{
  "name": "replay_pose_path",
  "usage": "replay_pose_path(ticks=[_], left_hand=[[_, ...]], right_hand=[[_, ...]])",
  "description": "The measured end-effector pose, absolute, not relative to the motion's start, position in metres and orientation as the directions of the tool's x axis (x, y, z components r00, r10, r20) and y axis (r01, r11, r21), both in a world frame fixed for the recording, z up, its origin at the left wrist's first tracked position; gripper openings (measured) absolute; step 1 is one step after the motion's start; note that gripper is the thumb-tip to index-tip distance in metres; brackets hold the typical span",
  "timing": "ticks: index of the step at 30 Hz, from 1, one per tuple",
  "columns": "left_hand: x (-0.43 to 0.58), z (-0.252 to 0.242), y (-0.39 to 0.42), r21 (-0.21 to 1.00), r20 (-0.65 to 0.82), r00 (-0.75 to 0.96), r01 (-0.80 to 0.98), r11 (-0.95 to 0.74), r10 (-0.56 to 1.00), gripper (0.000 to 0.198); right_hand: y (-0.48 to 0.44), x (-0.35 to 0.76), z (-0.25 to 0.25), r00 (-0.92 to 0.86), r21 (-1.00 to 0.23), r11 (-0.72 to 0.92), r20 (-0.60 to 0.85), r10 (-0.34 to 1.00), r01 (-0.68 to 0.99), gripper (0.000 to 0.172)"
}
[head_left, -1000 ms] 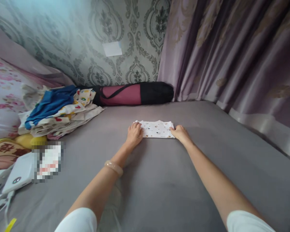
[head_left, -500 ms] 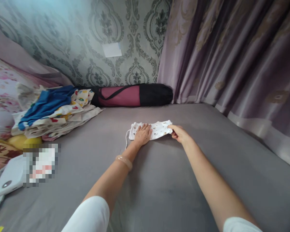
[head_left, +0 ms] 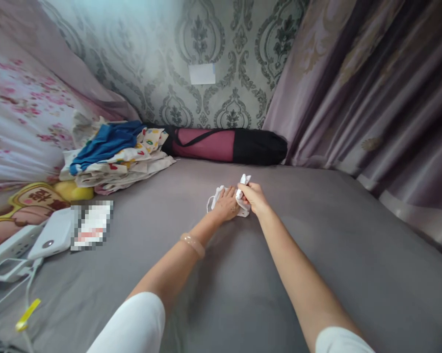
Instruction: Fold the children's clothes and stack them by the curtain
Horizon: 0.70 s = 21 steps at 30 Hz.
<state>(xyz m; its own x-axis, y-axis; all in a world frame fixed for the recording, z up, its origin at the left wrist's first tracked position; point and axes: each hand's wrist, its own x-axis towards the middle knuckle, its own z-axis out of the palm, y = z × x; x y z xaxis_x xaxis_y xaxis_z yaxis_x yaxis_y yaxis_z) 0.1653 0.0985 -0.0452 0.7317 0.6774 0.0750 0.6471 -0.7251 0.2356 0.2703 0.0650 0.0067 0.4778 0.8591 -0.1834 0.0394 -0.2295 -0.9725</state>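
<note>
A small white cloth (head_left: 244,212) with a speckled print and a white cord at its left end lies on the grey sheet (head_left: 243,274). My left hand (head_left: 227,205) rests flat on it, fingers stretched out. Pinched in my right hand (head_left: 254,197) is the cloth's right end, lifted and bunched up beside the left hand's knuckles. Part of the cloth is hidden beneath the left hand. A pale bangle (head_left: 193,244) circles my left wrist.
A pile of folded clothes (head_left: 110,152) lies at the back left, beside a long black and maroon bag (head_left: 206,144) along the wall. At the left are a white device (head_left: 55,233), a power strip (head_left: 14,245), cables and a yellow plush item (head_left: 33,206). Curtains (head_left: 353,108) hang at right.
My right hand has lifted the cloth's right end and brought it left, over toward my left hand. The left hand still presses on the cloth. The view has turned left.
</note>
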Motion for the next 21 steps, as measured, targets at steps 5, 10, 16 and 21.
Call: replay_pose_path(ticks=[5, 10, 16, 21], left_hand=[[0.11, -0.053, 0.112, 0.385, 0.213, 0.592, 0.681, -0.624, 0.777, 0.046], [0.087, -0.064, 0.122, 0.671, 0.249, 0.453, 0.556, -0.49, 0.856, 0.032], [0.091, -0.07, 0.124, 0.761, 0.252, 0.366, 0.497, -0.417, 0.896, 0.035], [0.102, -0.069, 0.124, 0.716, 0.189, 0.338, 0.595, -0.365, 0.922, 0.033]], right_hand=[[0.085, 0.248, -0.007, 0.494, -0.887, -0.296, -0.091, 0.864, 0.354, 0.014], [0.09, 0.222, -0.012, 0.47, -0.669, -0.376, -0.045, 0.881, 0.641, 0.028], [0.088, 0.213, -0.022, 0.468, -0.554, -0.444, -0.108, 0.877, 0.705, 0.033], [0.093, 0.219, -0.029, 0.409, -0.667, -0.429, -0.199, 0.891, 0.609, 0.026]])
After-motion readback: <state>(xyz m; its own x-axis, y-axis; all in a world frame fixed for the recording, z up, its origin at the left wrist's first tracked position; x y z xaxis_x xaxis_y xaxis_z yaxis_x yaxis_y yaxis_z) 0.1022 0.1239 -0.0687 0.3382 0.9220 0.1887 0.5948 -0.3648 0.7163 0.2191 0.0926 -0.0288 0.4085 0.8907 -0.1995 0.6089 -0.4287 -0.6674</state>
